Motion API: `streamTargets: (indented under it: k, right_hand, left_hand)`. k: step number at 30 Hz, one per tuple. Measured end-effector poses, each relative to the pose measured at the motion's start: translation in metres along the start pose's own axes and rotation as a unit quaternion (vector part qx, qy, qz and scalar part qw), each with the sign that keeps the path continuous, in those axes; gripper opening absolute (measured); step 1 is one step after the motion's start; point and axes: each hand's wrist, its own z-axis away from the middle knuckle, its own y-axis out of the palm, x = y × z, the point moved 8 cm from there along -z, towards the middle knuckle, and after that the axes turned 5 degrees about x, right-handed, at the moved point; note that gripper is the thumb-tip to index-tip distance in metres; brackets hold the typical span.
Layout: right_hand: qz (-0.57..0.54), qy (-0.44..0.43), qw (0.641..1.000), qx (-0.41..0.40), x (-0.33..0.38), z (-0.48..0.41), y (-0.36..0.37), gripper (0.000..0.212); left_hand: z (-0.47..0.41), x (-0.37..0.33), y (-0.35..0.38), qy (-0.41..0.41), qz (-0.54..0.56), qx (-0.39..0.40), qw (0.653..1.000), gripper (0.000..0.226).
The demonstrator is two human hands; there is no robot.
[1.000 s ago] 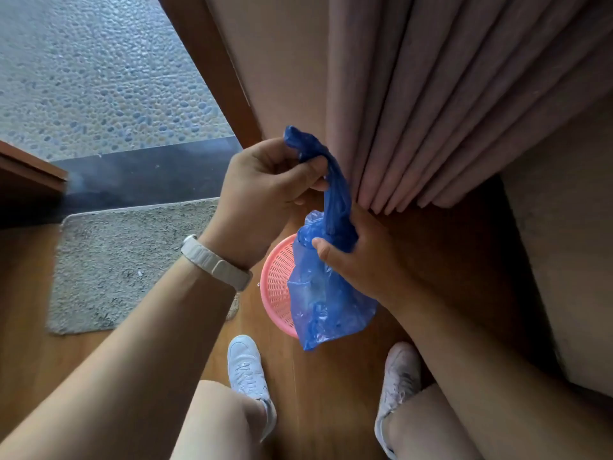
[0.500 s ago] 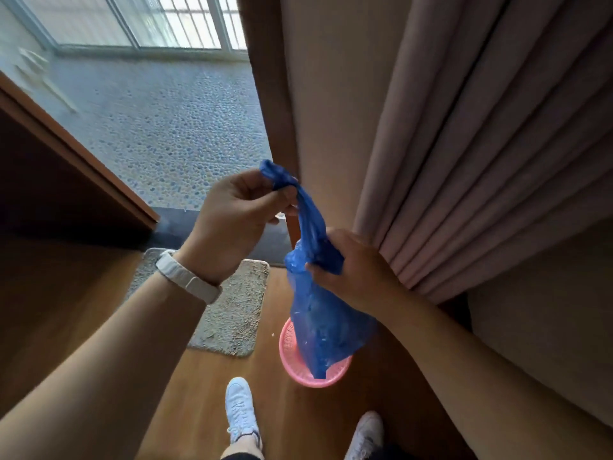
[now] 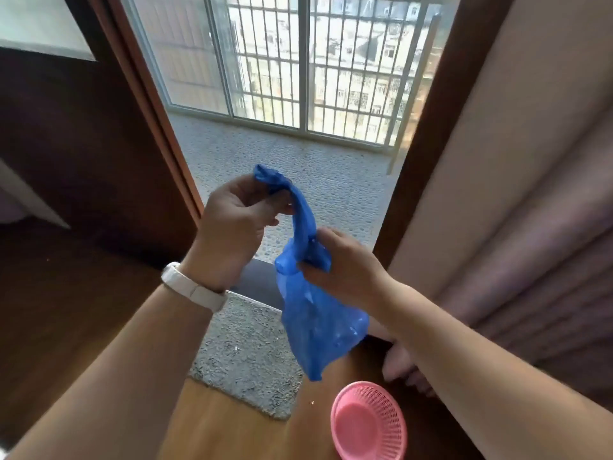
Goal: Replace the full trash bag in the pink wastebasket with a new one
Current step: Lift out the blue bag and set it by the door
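Note:
A blue trash bag (image 3: 315, 323) hangs in the air between my hands, its twisted neck stretched up and left. My left hand (image 3: 235, 224), with a white watch band at the wrist, pinches the top end of the neck. Lower down, my right hand (image 3: 345, 270) grips the neck where the bag bulges out. The pink mesh wastebasket (image 3: 368, 423) stands on the wooden floor below and to the right of the bag, with no liner visible inside it.
A grey doormat (image 3: 245, 356) lies on the floor by a dark threshold. Beyond it is a pebble-patterned balcony floor (image 3: 298, 161) and a barred window (image 3: 315, 68). A dark wooden door (image 3: 83, 154) stands at left, a pink curtain (image 3: 547, 260) at right.
The view has tilted up from the floor to the balcony window. The bag has been lifted clear of the wastebasket, which now sits lower right; both hands keep their grip.

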Motion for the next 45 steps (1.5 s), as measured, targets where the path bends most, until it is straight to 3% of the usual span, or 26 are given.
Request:
streamTargets:
  k: [5,17,24,34,45]
  right_hand:
    - [0.015,-0.012,1.000,-0.010,0.079,-0.055,0.044,0.043]
    - [-0.005,-0.139,0.989,0.048,0.226,-0.155,0.131,0.032]
    - [-0.047,-0.186,0.977,0.090,0.255,-0.224,0.188,0.039]
    - [-0.085,-0.258,0.950,0.154,0.264,-0.385,0.245,0.033]
    - [-0.072,-0.361,0.905,0.213,0.336,-0.489,0.315,0.034]
  left_hand:
    - [-0.006,-0.020,-0.113,0.009,-0.005,-0.030,0.999,0.009]
    - [0.016,-0.065,-0.303,0.052,-0.072,-0.162,0.983,0.016]
    - [0.002,-0.052,-0.372,0.026,-0.092,-0.222,0.970,0.022]
    - [-0.109,-0.016,-0.456,-0.028,-0.082,-0.311,0.946,0.013]
    - [-0.138,-0.019,-0.562,-0.020,-0.100,-0.420,0.902,0.015]
